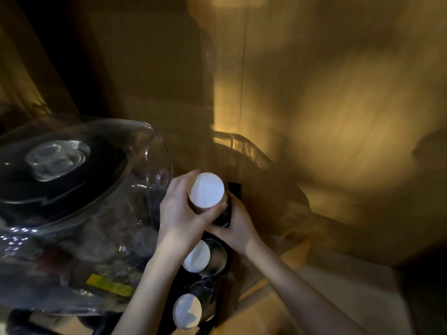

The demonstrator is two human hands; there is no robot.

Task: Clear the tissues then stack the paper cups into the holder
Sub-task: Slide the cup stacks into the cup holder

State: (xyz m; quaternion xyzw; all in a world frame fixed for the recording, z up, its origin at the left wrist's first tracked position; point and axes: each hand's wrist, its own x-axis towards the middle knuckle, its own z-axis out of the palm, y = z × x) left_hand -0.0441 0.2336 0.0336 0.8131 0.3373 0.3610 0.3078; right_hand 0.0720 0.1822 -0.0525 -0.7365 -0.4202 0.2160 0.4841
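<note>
Left hand (180, 211) is wrapped around the upturned paper cup stack (207, 193), thumb across its side, white base facing the camera. Right hand (238, 229) is clasped on the dark holder tube (223, 213) beneath it. Two more cup stacks (196, 258) sit in nearer tubes. Dim light and blur obscure the holder's edges. No tissues can be made out.

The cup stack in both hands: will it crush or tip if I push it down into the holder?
The cup stack looks like thin paper, so probably light and easily dented by a hard squeeze. It stands tall above the holder, so it may lean; the left hand grips its side while the right hand steadies the holder.
</note>
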